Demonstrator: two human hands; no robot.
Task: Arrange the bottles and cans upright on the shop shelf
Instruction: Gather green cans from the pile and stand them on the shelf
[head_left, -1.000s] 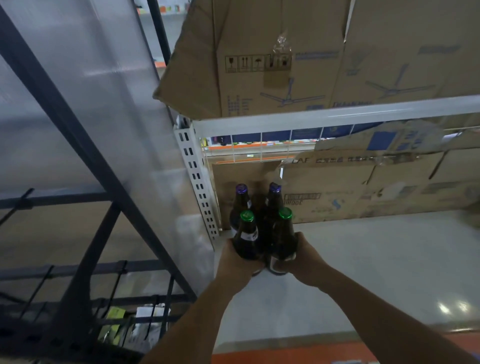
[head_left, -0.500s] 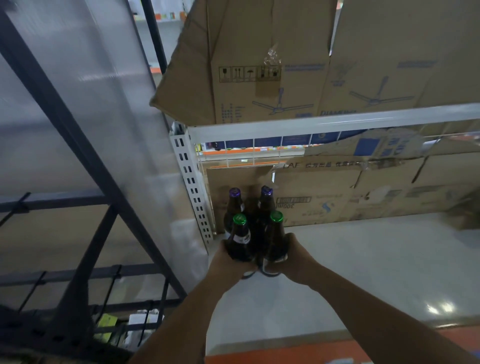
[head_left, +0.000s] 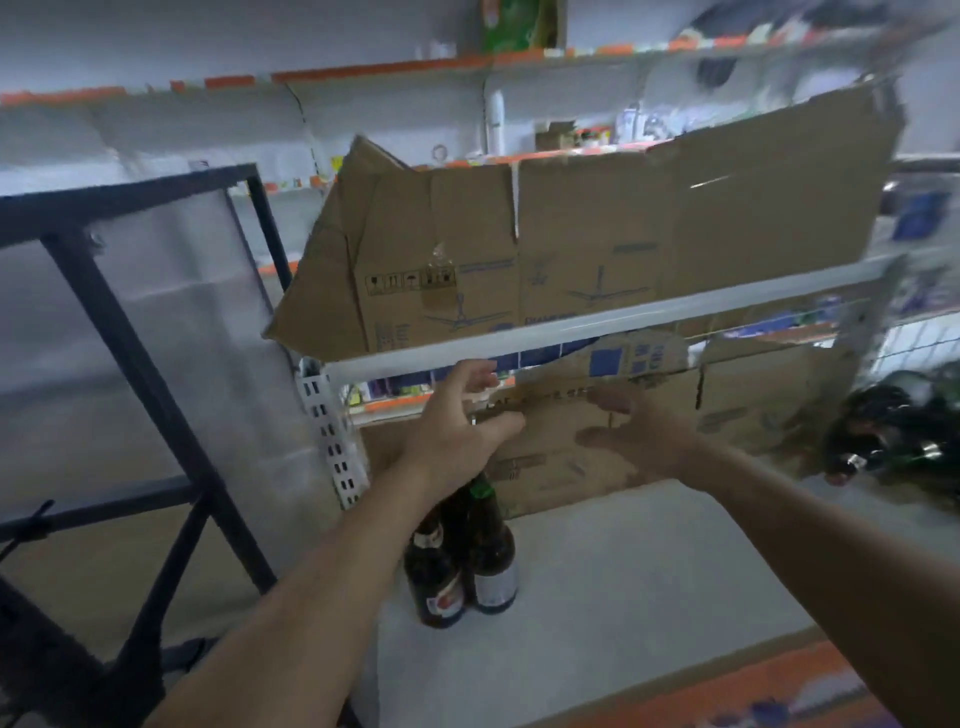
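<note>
Just right of the white perforated post (head_left: 332, 436), the cluster of dark beer bottles (head_left: 462, 561) now stands by itself on the grey shelf board (head_left: 649, 571). Half a second ago both hands were wrapped round the bottle bodies. Now they have let go and risen above the caps. The left hand (head_left: 457, 431) hovers over the cluster with its fingers spread and loosely bent, holding nothing. The right hand (head_left: 639, 441), further right of the post and blurred, also shows open, parted fingers and holds nothing.

Two front bottles show plainly, touching side by side, one with a red label (head_left: 434, 582) and one with a pale label (head_left: 493, 566). The left wrist hides any bottles behind them. Their long axes run vertical, necks up, and one green cap (head_left: 480, 488) sits just under the wrist.

Right of the post the board lies open as far as a heap of bottles (head_left: 893, 441) lying on their sides at the far end. Flattened cardboard (head_left: 675, 431) closes off the back, and an orange front edge (head_left: 753, 686) marks the near lip. Overhead, the white shelf beam (head_left: 571, 325) carries a cardboard box (head_left: 519, 249) and limits the headroom. Left of the post stands a dark-framed translucent panel (head_left: 130, 338).
</note>
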